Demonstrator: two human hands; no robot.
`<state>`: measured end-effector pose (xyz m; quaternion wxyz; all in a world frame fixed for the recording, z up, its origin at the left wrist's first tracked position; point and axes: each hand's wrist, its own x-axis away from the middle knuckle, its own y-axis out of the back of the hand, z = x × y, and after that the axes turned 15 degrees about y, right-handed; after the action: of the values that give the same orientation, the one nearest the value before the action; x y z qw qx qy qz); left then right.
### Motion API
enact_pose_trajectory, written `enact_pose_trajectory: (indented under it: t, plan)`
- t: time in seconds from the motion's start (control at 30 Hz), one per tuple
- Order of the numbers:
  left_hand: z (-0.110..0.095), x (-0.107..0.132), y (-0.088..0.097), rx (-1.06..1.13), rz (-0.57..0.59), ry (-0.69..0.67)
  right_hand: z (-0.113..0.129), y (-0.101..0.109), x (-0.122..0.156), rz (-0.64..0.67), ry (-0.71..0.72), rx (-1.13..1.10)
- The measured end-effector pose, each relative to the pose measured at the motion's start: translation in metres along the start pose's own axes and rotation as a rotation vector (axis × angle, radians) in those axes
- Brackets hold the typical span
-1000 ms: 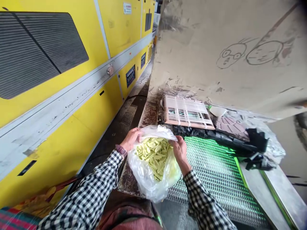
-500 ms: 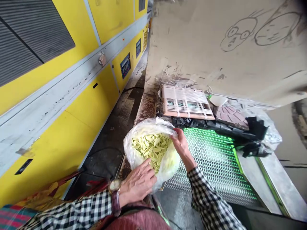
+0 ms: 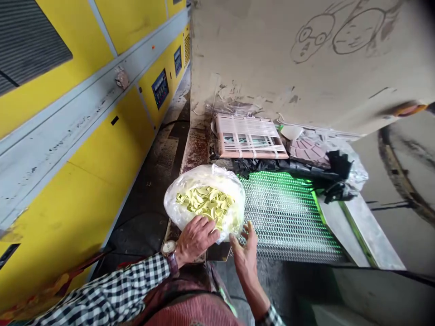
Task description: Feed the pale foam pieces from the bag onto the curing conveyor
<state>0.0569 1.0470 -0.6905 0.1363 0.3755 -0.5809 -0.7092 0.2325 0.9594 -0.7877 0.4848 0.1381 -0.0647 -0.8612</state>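
Observation:
A clear plastic bag (image 3: 176, 194) stands with its mouth open in front of me, full of pale yellow-green, leaf-shaped flat pieces (image 3: 207, 201). My left hand (image 3: 199, 239), with a watch on the wrist, is at the bag's near side, its fingers curled over the rim and closed on the plastic. The fingertips are close to the pieces. At the bag's near right corner is my right hand (image 3: 246, 253), thumb and fingers apart, holding nothing. Its fingertips are beside the plastic; I cannot tell whether they touch it.
Right of the bag lies a metal mesh conveyor belt (image 3: 282, 217) lit green. Behind it are black plastic sheeting (image 3: 292, 168), a strapped wooden frame (image 3: 251, 138) and a pink scalloped piece (image 3: 307, 150). A yellow machine (image 3: 112, 163) runs along the left; a beige panel (image 3: 251, 54) rises behind.
My right hand has let go of the bag's far right rim and come down toward me, opening. My left fingers have drawn back from the pieces onto the near rim. The view has shifted.

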Motion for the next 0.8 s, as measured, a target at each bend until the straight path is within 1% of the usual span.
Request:
enact_pose_trajectory:
  t: [0.07, 0.1, 0.13, 0.17, 0.23, 0.27, 0.33, 0.43, 0.53, 0.6, 0.67, 0.8]
  plan:
    - [-0.006, 0.001, -0.003, 0.026, -0.053, -0.005, 0.017, 0.008, -0.005, -0.023, -0.302, -0.241]
    - [-0.01, 0.004, -0.005, 0.046, -0.067, -0.01, 0.027, 0.01, -0.007, -0.004, -0.428, -0.356]
    - [-0.015, 0.008, -0.008, 0.067, -0.077, -0.016, 0.037, 0.009, -0.008, 0.034, -0.5, -0.448]
    - [-0.021, 0.013, -0.012, 0.088, -0.084, -0.022, 0.045, 0.007, -0.009, 0.069, -0.533, -0.522]
    - [-0.03, 0.023, -0.018, 0.113, -0.096, -0.019, 0.055, -0.004, -0.013, 0.092, -0.533, -0.614]
    - [-0.033, 0.028, -0.02, 0.116, -0.097, -0.007, 0.057, -0.011, -0.015, 0.068, -0.531, -0.638]
    - [-0.034, 0.038, -0.022, 0.124, -0.062, 0.009, 0.057, -0.026, -0.023, 0.0, -0.542, -0.673]
    - [-0.026, 0.053, -0.016, 0.163, 0.053, -0.008, 0.056, -0.039, -0.037, -0.053, -0.539, -0.707]
    - [-0.016, 0.063, -0.006, 0.151, 0.15, 0.004, 0.056, -0.042, -0.046, -0.068, -0.522, -0.719]
    - [-0.01, 0.063, -0.002, 0.11, 0.166, 0.031, 0.053, -0.042, -0.048, -0.073, -0.53, -0.723]
    - [-0.004, 0.058, -0.003, 0.059, 0.146, 0.069, 0.044, -0.043, -0.049, -0.068, -0.538, -0.769]
    - [0.009, 0.043, -0.015, -0.051, 0.09, 0.12, 0.02, -0.046, -0.047, -0.097, -0.579, -0.898]
